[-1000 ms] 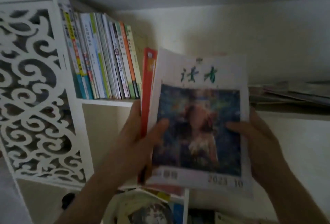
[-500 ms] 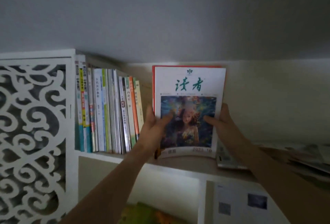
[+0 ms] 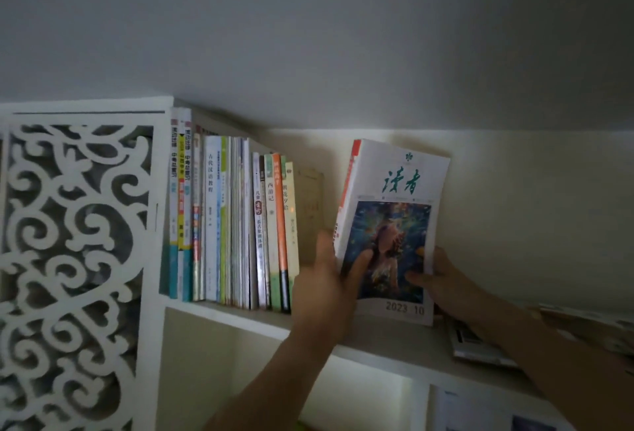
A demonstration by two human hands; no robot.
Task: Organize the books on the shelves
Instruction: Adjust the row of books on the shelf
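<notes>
While both hands (image 3: pixel 329 279) hold magazines (image 3: pixel 394 224), seemingly tilted

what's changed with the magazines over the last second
The stack of magazines went from held out in front of the shelf to standing on the shelf board, now tilted with its top to the right. The left hand and right hand still grip its sides. The row of upright books stayed put.

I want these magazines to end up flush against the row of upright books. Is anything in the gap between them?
Only the left hand itself, which grips the left edge of the white magazine stack with the painted cover. The shelf gap beside the row of upright books otherwise looks free. The right hand holds the stack's other edge.
</notes>
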